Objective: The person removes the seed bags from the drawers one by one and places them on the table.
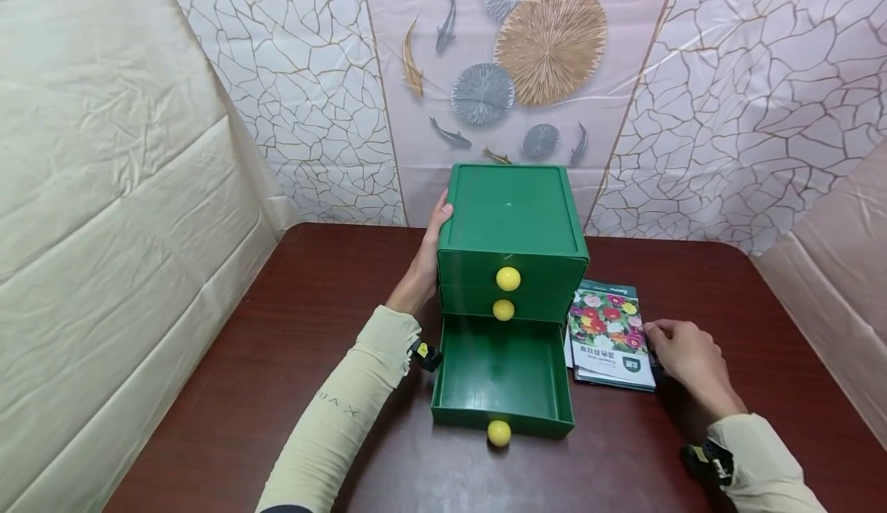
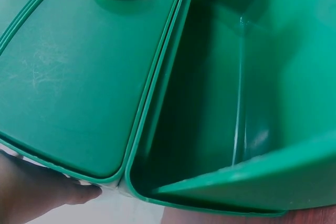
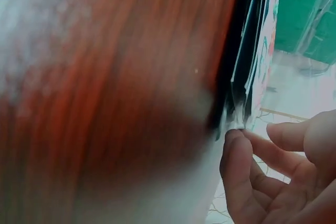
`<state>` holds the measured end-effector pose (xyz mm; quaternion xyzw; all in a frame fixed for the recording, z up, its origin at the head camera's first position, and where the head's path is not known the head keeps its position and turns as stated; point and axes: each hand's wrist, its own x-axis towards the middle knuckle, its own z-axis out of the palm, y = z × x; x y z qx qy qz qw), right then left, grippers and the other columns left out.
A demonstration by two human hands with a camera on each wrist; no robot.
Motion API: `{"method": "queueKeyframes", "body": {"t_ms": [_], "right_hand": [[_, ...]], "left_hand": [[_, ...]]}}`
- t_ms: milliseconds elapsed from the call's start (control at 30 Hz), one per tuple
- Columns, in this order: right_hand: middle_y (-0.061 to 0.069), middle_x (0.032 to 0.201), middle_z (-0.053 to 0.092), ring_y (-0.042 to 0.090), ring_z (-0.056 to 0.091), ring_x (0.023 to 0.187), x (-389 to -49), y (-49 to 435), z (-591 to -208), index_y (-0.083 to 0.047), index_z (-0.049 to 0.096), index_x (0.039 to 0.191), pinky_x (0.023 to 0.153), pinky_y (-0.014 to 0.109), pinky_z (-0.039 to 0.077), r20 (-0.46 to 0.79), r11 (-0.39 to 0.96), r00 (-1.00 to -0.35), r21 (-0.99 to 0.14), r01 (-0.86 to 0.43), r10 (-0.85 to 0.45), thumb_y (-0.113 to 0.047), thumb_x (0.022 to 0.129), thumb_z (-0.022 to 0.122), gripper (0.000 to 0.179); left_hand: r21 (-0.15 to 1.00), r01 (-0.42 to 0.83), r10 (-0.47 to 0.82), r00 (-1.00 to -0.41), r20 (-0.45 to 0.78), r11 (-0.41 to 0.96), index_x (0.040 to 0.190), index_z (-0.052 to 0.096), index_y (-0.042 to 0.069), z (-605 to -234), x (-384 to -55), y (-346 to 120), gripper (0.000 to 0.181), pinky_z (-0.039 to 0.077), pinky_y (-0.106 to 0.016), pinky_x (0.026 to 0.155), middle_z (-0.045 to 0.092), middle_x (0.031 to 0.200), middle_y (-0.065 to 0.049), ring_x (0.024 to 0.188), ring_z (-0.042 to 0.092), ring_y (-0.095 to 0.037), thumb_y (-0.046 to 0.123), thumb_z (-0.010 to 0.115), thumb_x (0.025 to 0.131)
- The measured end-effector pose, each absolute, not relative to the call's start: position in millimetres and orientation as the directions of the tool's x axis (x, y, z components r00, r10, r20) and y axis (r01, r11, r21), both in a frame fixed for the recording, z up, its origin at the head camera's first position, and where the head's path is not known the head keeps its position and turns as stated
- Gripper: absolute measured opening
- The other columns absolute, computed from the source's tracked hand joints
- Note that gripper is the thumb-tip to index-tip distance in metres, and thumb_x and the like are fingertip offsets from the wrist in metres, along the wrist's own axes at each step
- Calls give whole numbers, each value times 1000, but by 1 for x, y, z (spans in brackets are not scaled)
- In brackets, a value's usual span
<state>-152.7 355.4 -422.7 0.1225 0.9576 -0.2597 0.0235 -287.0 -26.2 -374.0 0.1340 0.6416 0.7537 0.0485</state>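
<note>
A green drawer cabinet (image 1: 513,212) with yellow ball knobs stands in the middle of the table. Its bottom drawer (image 1: 502,367) is pulled out and shows a bare inside. My left hand (image 1: 425,259) rests along the cabinet's left side, fingertips near the far top edge. In the left wrist view, part of that hand (image 2: 42,190) shows beside the drawer fronts. Right of the cabinet lies a stack of flower seed packets (image 1: 610,336), the top one printed with colourful blooms. My right hand (image 1: 693,359) is at the stack's right edge, fingertips (image 3: 236,140) right at the packets' edges, thumb slightly apart.
The dark red-brown table (image 1: 333,297) extends on both sides of the cabinet. Behind it hangs a patterned cloth (image 1: 478,143) with fish and round leaf shapes. Pale cloth walls (image 1: 138,189) close in the left and right sides.
</note>
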Motion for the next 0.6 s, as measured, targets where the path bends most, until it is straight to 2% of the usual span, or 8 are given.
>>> {"method": "queueKeyframes", "body": {"t_ms": [133, 200, 300, 400, 600], "right_hand": [[35, 123, 66, 47, 62, 101, -148, 354, -417, 9, 63, 134, 80, 59, 48, -64, 812, -966, -530, 245, 250, -32, 111, 50, 49], [36, 127, 63, 49, 60, 108, -146, 353, -414, 9, 63, 134, 83, 61, 48, -34, 790, -966, -567, 231, 258, -33, 111, 49, 50], [33, 117, 66, 42, 63, 98, -141, 350, -408, 9, 62, 135, 75, 49, 52, -5, 758, -964, -617, 212, 266, -32, 111, 48, 49], [30, 110, 68, 35, 64, 91, -135, 344, -402, 8, 61, 135, 65, 34, 50, 7, 731, -960, -649, 210, 281, -33, 112, 48, 49], [31, 121, 66, 37, 70, 94, -120, 327, -385, 5, 62, 135, 63, 21, 51, 20, 690, -958, -698, 192, 286, -36, 111, 51, 49]], "left_hand": [[980, 108, 249, -957, 148, -166, 171, 11, 37, -374, -287, -26, 83, 19, -60, 123, 12, 176, 6, 158, 17, -24, 65, 37, 98], [980, 112, 251, -956, 152, -166, 172, 10, 36, -374, -287, -26, 83, 18, -60, 123, 11, 176, 6, 158, 17, -24, 65, 37, 98], [979, 105, 250, -957, 146, -172, 171, 11, 37, -374, -287, -25, 84, 19, -60, 123, 12, 176, 6, 158, 17, -24, 66, 38, 97], [979, 98, 247, -959, 141, -178, 171, 12, 39, -373, -288, -25, 85, 19, -59, 123, 12, 176, 5, 158, 18, -24, 67, 39, 96], [979, 95, 248, -959, 139, -182, 171, 12, 37, -374, -289, -25, 86, 20, -58, 123, 13, 176, 5, 157, 19, -24, 68, 39, 95]]}}
